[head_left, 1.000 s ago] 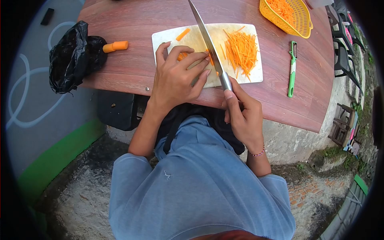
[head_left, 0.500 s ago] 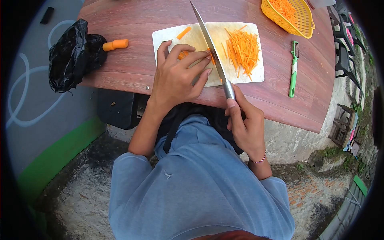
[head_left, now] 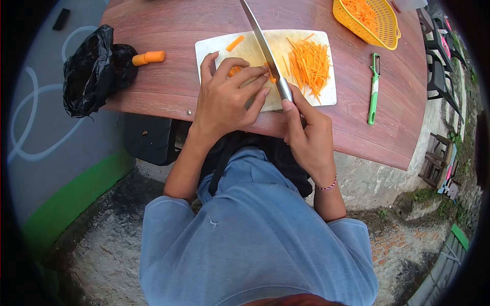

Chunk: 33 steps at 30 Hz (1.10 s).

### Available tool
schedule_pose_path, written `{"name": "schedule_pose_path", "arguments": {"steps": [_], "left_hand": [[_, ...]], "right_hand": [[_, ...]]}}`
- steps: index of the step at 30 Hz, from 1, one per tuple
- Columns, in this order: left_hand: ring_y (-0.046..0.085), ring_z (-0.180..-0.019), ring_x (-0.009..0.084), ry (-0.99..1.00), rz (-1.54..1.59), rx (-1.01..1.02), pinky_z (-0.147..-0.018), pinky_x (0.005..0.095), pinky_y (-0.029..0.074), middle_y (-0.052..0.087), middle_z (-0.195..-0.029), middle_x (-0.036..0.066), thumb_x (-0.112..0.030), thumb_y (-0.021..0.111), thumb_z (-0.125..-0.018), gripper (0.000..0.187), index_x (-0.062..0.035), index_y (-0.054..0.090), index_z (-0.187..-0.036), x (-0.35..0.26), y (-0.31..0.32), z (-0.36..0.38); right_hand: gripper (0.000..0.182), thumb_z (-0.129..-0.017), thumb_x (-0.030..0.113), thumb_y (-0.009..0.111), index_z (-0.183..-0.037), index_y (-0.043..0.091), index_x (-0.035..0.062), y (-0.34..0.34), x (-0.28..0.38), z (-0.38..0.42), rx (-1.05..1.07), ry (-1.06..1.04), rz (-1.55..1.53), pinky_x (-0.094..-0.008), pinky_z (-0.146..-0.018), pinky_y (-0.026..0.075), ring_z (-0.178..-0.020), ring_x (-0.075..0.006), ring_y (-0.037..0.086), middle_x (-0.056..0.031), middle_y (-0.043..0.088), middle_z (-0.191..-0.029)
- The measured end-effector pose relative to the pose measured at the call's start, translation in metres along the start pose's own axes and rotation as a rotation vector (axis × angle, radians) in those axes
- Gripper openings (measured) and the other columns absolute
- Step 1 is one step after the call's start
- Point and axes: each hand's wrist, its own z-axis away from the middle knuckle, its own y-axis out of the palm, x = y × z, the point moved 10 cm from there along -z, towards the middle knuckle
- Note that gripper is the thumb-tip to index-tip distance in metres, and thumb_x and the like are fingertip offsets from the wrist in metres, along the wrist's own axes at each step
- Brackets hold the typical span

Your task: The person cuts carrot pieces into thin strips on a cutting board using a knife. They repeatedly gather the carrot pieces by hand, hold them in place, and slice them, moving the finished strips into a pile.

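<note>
Far left, a black plastic bag slumps at the table's edge, carrot chunks poking out beside it, within easy reach. Onto the cutting board: a lone carrot stick lies up top, seemingly pushed aside to leave room. Here's the left hand, fingers bent, tips pinning a carrot slice right against the blade, probably so it can't skid; the palm hides much of that grip. And the knife slants across the board, tip past the far edge, the right hand wrapped firmly round its handle, thumb forward, likely for control. Right of the blade, carrot shreds heap up, clear of the steel. Farther over, a green peeler rests apart, and the yellow basket holds more shreds, perhaps parked there to keep elbow room.
</note>
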Motion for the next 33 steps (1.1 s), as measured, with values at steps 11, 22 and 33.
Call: {"name": "schedule_pose_path", "arguments": {"steps": [11,22,33], "left_hand": [[0.066,-0.115,0.0236,0.006,-0.007,-0.008,-0.115,0.0607,0.036,0.078,-0.117,-0.001,-0.023,0.08,-0.089,0.022,-0.0096,0.085,-0.106,-0.002,-0.001,0.0],[0.065,-0.114,0.0246,0.015,0.007,-0.001,-0.114,0.0587,0.038,0.076,-0.116,0.0,-0.022,0.08,-0.088,0.024,-0.0091,0.084,-0.107,-0.002,0.0,0.001],[0.066,-0.115,0.0256,0.005,-0.007,0.04,-0.113,0.0541,0.041,0.078,-0.122,0.0,-0.018,0.081,-0.087,0.028,-0.0113,0.084,-0.114,-0.002,0.0,0.0]], "right_hand": [[0.039,-0.109,0.015,0.064,-0.143,0.065,-0.0045,-0.01,-0.012,0.012,-0.013,0.086,-0.111,-0.0318,-0.061,0.049,-0.061,-0.0122,0.055,-0.0131,0.06,-0.07],[0.038,-0.109,0.015,0.064,-0.142,0.066,-0.0021,-0.002,-0.012,0.021,0.01,0.06,-0.098,-0.0337,-0.06,0.049,-0.059,-0.0156,0.054,-0.0183,0.061,-0.073],[0.038,-0.108,0.011,0.064,-0.144,0.064,-0.0027,-0.006,-0.007,0.041,0.03,0.047,0.015,-0.0386,-0.072,0.057,-0.072,-0.0314,0.072,-0.0222,0.07,-0.085]]}}
